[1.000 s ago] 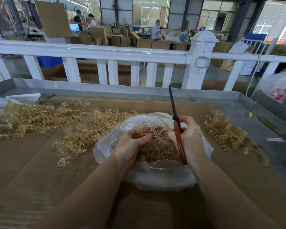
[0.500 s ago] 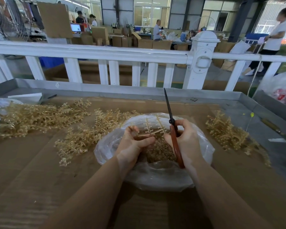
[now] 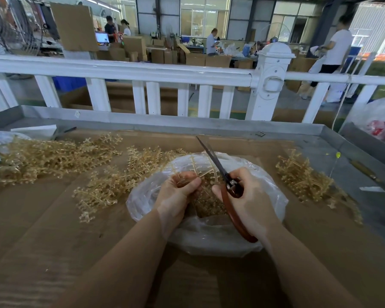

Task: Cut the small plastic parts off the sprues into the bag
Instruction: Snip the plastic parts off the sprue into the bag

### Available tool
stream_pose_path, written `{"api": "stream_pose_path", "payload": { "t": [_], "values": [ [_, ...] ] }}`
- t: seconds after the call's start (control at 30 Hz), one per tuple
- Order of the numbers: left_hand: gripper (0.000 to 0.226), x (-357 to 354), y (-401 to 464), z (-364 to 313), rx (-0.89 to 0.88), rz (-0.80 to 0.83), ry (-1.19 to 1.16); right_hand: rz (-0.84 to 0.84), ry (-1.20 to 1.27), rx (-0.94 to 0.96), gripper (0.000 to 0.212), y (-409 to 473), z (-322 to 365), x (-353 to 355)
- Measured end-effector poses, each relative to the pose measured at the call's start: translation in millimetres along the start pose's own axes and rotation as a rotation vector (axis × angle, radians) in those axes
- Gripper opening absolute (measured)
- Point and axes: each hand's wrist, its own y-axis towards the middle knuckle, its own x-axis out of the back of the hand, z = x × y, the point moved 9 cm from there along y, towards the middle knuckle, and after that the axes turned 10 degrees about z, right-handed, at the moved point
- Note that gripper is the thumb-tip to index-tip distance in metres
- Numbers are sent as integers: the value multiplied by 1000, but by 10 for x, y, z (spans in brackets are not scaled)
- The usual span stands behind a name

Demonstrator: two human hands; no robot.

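A clear plastic bag lies open on the cardboard-covered table, with a heap of small tan parts inside. My left hand pinches a tan sprue over the bag's mouth. My right hand grips red-handled scissors; their dark blades point up and to the left, across the sprue's branches. A big pile of sprues lies at the left, another just left of the bag.
A smaller pile of sprues lies right of the bag. A raised metal rim and a white railing border the table's far side. Another plastic bag sits at far right. People work among boxes beyond.
The scissors have tilted further left and their blades now cross the sprue. My left hand has shifted the sprue slightly. A person in white has walked in at the right background.
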Motion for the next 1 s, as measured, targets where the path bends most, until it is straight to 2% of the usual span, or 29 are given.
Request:
{"api": "stream_pose_path", "payload": {
  "t": [0.17,0.3,0.67,1.0],
  "values": [
    [16,-47,-1,-35,-43,31,-55,139,-125,54,23,-101,92,-97],
    [16,4,-1,-38,-38,-1,-105,201,-243,28,26,-134,73,-137],
    [14,29,-21,-56,-35,21,-167,283,-291,42,30,-131,28,-253],
    [15,37,-41,-42,-24,-23,-156,305,-370,27,34,-120,-39,-316]
  ]
}}
